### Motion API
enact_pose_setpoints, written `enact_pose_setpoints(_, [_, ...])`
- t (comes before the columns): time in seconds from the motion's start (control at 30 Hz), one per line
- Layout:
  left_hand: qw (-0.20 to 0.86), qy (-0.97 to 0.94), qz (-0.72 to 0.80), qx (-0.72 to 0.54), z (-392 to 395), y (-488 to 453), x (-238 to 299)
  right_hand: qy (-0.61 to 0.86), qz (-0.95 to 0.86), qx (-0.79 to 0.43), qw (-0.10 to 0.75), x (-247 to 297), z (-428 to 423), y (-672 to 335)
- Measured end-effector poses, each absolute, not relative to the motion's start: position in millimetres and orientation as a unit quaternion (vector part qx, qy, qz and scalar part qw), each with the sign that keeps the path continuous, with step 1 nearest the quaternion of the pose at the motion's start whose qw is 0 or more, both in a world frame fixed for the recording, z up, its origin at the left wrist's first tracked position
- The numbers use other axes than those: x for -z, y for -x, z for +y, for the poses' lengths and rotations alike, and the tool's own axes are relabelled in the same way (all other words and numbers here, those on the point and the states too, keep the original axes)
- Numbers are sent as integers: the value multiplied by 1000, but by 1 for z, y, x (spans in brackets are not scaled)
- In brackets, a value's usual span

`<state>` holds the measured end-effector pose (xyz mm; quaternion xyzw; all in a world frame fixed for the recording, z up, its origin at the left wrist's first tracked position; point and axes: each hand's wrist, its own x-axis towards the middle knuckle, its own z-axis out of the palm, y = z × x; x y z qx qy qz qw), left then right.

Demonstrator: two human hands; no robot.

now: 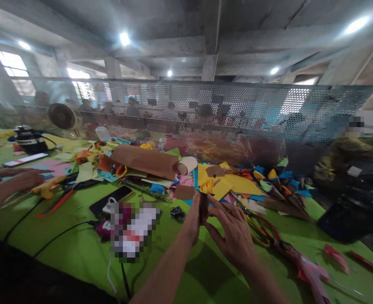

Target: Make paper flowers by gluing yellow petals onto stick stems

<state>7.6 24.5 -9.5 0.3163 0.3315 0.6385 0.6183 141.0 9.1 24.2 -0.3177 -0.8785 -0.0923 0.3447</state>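
Holding a yellow paper flower [207, 185] in a brown paper wrap [203, 207] upright above the green table [164, 249], gripped by the wrap in the left hand's [192, 217] fingers. Touching the wrap's right side with the right hand [233, 224], fingers bent and spread; cannot tell whether pinching. Positioned left of scissors [241, 207] and a pink glue gun [309, 270].

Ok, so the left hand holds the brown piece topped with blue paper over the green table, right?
Not quite: the paper top is yellow, not blue, as the head view shows. The left hand does hold the brown piece over the green table.
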Motion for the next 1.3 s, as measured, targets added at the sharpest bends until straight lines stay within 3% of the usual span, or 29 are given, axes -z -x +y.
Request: enact_pose_setpoints(1.3, [583,-343,358,-644,21,-8,8,337,-874,99,336,-24,9,-142])
